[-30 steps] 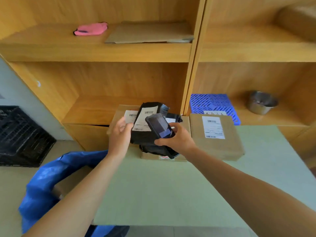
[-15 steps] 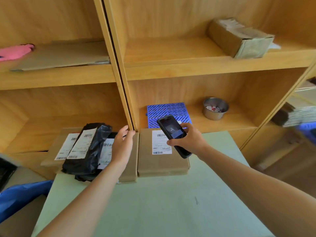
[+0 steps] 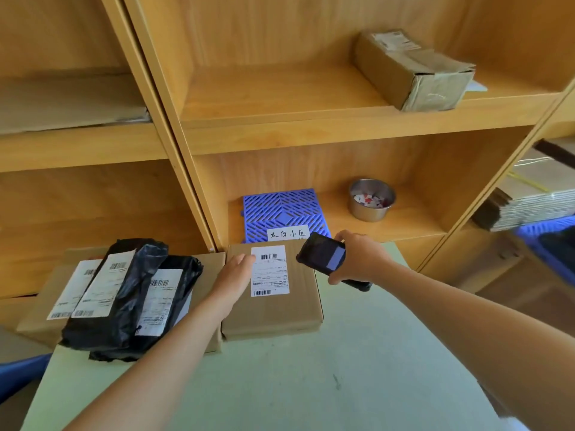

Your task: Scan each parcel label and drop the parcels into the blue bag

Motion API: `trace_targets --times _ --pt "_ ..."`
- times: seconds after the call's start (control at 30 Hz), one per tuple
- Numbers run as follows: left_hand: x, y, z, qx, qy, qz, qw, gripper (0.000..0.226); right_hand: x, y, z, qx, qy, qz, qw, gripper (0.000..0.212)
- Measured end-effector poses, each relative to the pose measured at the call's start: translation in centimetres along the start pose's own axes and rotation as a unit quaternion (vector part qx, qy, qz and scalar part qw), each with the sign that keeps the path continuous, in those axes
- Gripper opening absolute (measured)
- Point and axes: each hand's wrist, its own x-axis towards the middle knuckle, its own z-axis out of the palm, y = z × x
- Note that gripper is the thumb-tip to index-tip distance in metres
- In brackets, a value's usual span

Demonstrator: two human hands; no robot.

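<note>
A flat cardboard parcel [image 3: 298, 309] with a white barcode label [image 3: 269, 270] lies at the back of the pale green table [image 3: 280, 384]. My left hand [image 3: 233, 276] rests on its left part with straight fingers, the fingertips at the label's edge. My right hand [image 3: 362, 259] grips a black handheld scanner [image 3: 323, 257] just right of the label, above the parcel's right edge. To the left, two black plastic parcels [image 3: 124, 293] with labels lie on another flat cardboard parcel [image 3: 205, 265]. A sliver of the blue bag [image 3: 18, 373] shows at the far left edge.
Wooden shelving stands behind the table. On the shelf just behind the parcel lie a blue plastic grid [image 3: 283, 209] with a handwritten note and a steel bowl [image 3: 371, 199] of scraps. A taped cardboard box [image 3: 410, 68] sits one shelf higher. Stacked flat cartons [image 3: 525, 197] are at right.
The black parcel was let go and lies on the pile at left. My left hand moved right onto the cardboard parcel. The scanner went right, beside that parcel's label. The view swung right.
</note>
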Motion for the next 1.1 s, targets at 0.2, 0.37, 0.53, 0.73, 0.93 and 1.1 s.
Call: trace_targets --times 0.2,0.37,0.53,0.73,0.93,1.1 --pt "1.3 -1.6 -0.6 0.008 -0.032 -0.05 0.998 0.04 1.5 -0.8 0.2 -0.161 -0.038 -0.027 0.986 0.077" --pt "3.1 -2.6 -0.9 0.014 -0.028 -0.068 0.997 0.046 2.9 -1.2 0.8 -0.211 -0.056 -0.035 0.975 0.075" --pt "5.1 -3.3 -1.0 0.014 -0.026 -0.072 0.997 0.05 4.5 -1.3 1.1 -0.225 -0.054 -0.017 0.973 0.075" --pt "7.6 -4.8 -1.0 0.002 -0.042 -0.079 0.996 0.049 6.0 -0.5 1.8 -0.141 -0.049 0.016 0.989 0.078" --pt "9.5 -7.6 -0.3 0.069 -0.059 -0.102 0.991 0.067 6.8 0.2 7.2 0.271 -0.049 0.146 0.95 0.078" --pt "9.6 -8.6 0.7 0.16 -0.014 -0.076 0.984 0.067 6.8 -0.3 11.7 0.46 -0.012 0.226 0.859 0.084"
